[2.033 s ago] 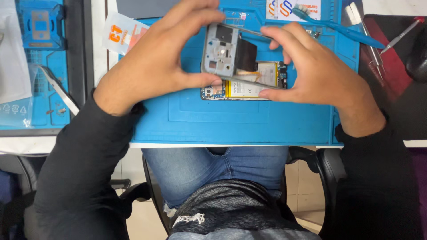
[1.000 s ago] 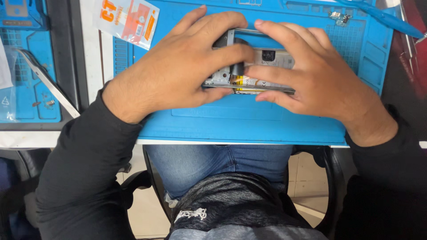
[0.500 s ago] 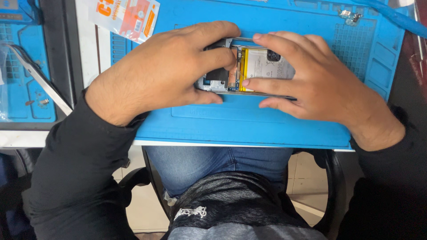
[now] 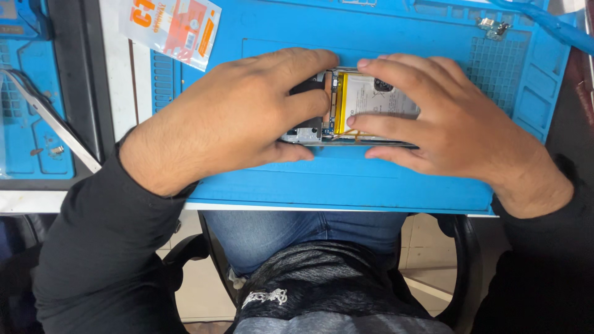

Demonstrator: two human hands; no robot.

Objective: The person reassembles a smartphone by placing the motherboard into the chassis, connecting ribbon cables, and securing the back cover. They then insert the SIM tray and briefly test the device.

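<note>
An opened phone (image 4: 359, 102) lies flat on the blue work mat (image 4: 383, 179), its pale battery and circuit board showing. My left hand (image 4: 241, 117) covers the phone's left end, fingers curled over the board. My right hand (image 4: 439, 124) rests on the right end, fingers spread across the battery and along the near edge. Both hands grip the phone between them, and much of it is hidden under them.
A white and orange packet (image 4: 170, 28) lies at the mat's far left corner. Metal tweezers (image 4: 49, 120) lie on a second blue mat (image 4: 31, 124) at the left. A small metal part (image 4: 492, 26) sits far right, near a blue tool (image 4: 550, 25). The table edge runs just below the mat.
The grey cover piece that stood raised over the phone two seconds ago is gone from sight. The phone now lies flat with both hands closed in over it, battery exposed.
</note>
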